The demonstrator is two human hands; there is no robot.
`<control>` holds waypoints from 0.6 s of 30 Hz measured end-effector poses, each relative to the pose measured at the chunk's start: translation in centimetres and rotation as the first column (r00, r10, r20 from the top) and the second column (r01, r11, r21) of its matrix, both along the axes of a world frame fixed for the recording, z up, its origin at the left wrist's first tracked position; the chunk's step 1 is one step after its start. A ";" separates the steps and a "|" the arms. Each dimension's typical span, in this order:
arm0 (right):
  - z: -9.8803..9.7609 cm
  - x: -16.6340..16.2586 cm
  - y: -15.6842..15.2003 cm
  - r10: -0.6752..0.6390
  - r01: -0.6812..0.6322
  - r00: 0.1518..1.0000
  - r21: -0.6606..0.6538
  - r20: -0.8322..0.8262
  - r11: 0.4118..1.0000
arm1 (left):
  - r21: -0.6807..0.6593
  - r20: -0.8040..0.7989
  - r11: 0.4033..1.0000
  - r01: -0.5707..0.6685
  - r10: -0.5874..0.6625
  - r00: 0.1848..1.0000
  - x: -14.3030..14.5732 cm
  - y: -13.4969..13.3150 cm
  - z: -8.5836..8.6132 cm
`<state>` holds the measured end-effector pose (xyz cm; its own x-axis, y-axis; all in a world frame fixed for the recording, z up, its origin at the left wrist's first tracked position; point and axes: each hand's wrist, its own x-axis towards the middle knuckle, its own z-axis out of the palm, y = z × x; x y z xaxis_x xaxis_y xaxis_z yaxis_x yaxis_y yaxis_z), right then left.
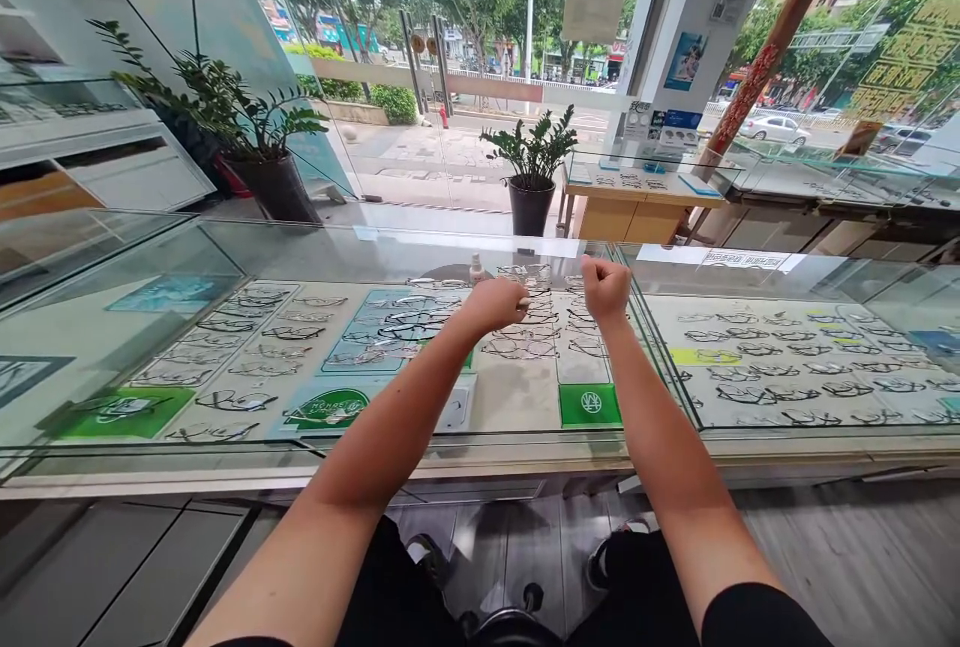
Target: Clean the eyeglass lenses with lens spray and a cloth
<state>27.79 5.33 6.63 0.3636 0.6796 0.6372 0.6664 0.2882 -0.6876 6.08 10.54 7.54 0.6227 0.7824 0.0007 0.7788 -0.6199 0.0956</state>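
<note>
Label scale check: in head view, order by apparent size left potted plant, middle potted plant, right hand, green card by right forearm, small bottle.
Left potted plant
Middle potted plant
Right hand and green card: too alike to rank
Small bottle

An open gap lies between the left hand (496, 305) and the right hand (606, 289) above the glass surface (330, 252), and a hand could also pass left of the left forearm (405, 407). A small bottle (477, 270) stands just beyond the left hand, blocking a forward reach there. The glass bars the way down to the eyeglasses (525, 339) beneath.
</note>
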 end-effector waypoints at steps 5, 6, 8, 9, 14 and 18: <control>-0.1 -0.1 -0.1 0.014 -0.014 1.000 0.001 -0.010 1.000 | 0.007 -0.008 1.000 0.008 -0.008 1.000 0.5 -0.4 -0.4; -0.2 -0.1 0.0 0.022 -0.022 1.000 -0.006 -0.019 1.000 | 0.005 -0.012 1.000 0.007 -0.007 1.000 0.5 -0.4 -0.5; -0.3 0.0 0.2 0.053 -0.055 0.997 -0.038 -0.052 0.998 | 0.001 -0.017 1.000 0.011 -0.011 1.000 0.5 -0.4 -0.5; -0.4 0.0 0.3 0.072 -0.077 0.994 -0.054 -0.077 0.996 | 0.004 -0.015 1.000 0.013 -0.013 1.000 0.4 -0.4 -0.4; -0.7 0.2 0.8 0.158 -0.170 0.970 -0.056 -0.184 0.984 | 0.068 0.036 0.997 -0.043 0.040 0.999 -0.1 0.0 -0.2; -0.8 0.0 0.9 0.187 -0.201 0.965 -0.059 -0.186 0.978 | 0.070 0.074 0.993 -0.098 0.093 0.993 0.0 0.5 -0.5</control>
<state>27.79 6.19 5.82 0.3226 0.7925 0.5175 0.4677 0.3419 -0.8151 6.06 11.00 7.09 0.5412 0.8348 0.1014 0.8279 -0.5501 0.1093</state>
